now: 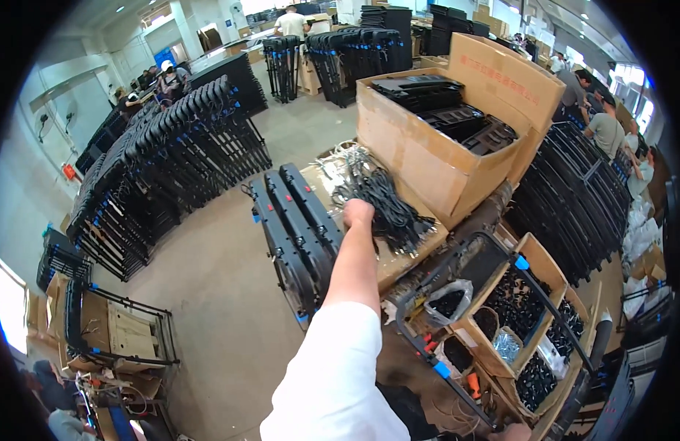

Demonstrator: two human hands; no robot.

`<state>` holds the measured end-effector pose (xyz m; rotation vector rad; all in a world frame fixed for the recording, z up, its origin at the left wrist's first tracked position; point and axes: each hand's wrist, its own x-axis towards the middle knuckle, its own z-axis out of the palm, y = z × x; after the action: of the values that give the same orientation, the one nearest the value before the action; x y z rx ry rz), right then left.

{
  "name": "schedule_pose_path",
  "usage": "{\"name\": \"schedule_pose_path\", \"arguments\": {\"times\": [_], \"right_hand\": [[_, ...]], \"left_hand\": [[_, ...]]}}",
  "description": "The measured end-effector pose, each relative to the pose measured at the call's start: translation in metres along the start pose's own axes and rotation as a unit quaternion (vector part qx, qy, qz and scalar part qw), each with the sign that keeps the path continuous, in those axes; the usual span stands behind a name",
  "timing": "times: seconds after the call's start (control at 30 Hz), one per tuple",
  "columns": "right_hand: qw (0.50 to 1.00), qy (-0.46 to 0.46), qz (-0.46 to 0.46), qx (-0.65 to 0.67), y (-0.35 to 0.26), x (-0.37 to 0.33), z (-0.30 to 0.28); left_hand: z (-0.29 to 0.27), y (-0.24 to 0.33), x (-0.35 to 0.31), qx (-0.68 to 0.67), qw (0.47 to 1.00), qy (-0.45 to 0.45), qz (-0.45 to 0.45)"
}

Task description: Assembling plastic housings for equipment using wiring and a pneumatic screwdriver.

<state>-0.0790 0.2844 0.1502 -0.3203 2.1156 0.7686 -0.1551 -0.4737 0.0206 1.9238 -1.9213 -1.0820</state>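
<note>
My left arm, in a white sleeve, stretches forward to a pile of black cables [387, 202] with metallic ends, lying on a cardboard surface. My left hand [358, 212] is closed at the near left side of the pile, on some of the cables; its fingertips are hidden. At the lower right edge, my right hand [512, 432] shows only in part, closed at the lower end of a black tubular frame [421, 345] with blue fittings. This frame lies tilted across cardboard parts trays [468, 331] that hold black pieces and silver screws.
Left of the cables stand several long black units [292, 220]. Behind them a large open carton [421, 136] holds black plastic parts. Rows of black frames [171, 147] fill the left, with more stacked frames [567, 198] at right. An orange-handled tool [473, 384] lies by the trays. Other people work farther off.
</note>
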Motion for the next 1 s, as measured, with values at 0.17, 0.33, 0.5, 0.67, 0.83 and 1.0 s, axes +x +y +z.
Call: {"name": "schedule_pose_path", "arguments": {"times": [0.17, 0.33, 0.5, 0.67, 0.83, 1.0], "right_hand": [[0.993, 0.118, -0.009, -0.02, -0.006, 0.008, 0.021], [0.985, 0.166, -0.036, -0.041, -0.005, 0.037, 0.035], [0.979, 0.195, -0.038, -0.039, 0.01, 0.042, 0.066], [0.977, 0.209, -0.032, 0.04, 0.04, 0.04, 0.102], [0.996, 0.085, 0.022, -0.022, 0.032, 0.071, 0.121], [0.966, 0.24, 0.03, 0.087, -0.007, 0.022, 0.058]], "left_hand": [[-0.008, 0.009, -0.013, -0.077, 0.994, 0.031, -0.074], [-0.05, 0.033, -0.004, -0.269, 0.948, 0.079, -0.151], [-0.083, 0.074, -0.04, -0.396, 0.908, 0.138, 0.007], [-0.114, 0.081, -0.108, -0.561, 0.782, 0.107, 0.25], [-0.148, 0.053, -0.264, -0.531, 0.73, -0.185, 0.388], [-0.087, -0.012, -0.329, -0.444, 0.756, -0.321, 0.358]]}}
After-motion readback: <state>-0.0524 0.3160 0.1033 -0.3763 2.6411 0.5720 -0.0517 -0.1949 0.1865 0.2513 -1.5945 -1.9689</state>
